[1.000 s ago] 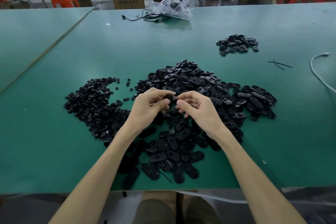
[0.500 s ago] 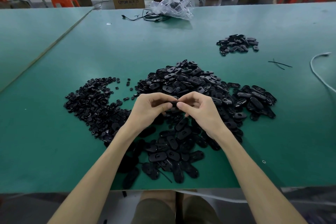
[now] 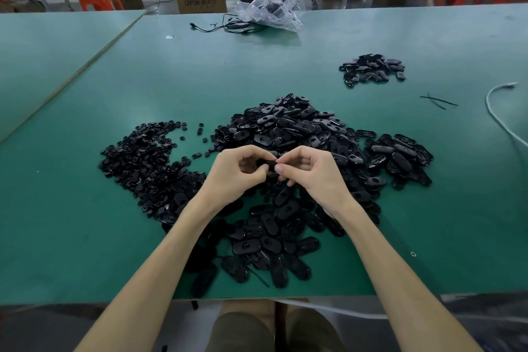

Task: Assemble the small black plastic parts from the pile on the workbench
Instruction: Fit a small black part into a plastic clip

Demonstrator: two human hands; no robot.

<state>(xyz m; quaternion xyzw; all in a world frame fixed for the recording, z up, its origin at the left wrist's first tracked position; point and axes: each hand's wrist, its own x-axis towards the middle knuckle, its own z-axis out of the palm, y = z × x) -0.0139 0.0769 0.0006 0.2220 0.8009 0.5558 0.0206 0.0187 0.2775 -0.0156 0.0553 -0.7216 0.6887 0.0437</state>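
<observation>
- Work surface: a green-covered workbench carries all stock. A large pile of black oval plastic shells lies at the centre and runs down to the near edge. A spread of small round black plastic pieces lies just beside it on the left.
- Hands: the left hand and the right hand are brought together above the near part of the oval pile. The fingertips of both are curled onto one small black plastic part and pinch it from either side.
- Location of the workpiece: the part is held between the two hands, clear of the pile. Fingers hide most of it, so it cannot be told whether its mating piece is already seated.
- Step in hand, as a judgement: a press-fit or alignment of two components.
- Progress: a small separate heap of black oval parts lies well apart at the far right. It is probably the finished output, though this cannot be confirmed at this range.
- Remaining work: that heap is far smaller than either stock pile, so the task appears to be at an early stage, with most parts unassembled.
- Other items: a crumpled clear plastic bag and thin black cables lie at the far edge; a white cable lies at the right.
</observation>
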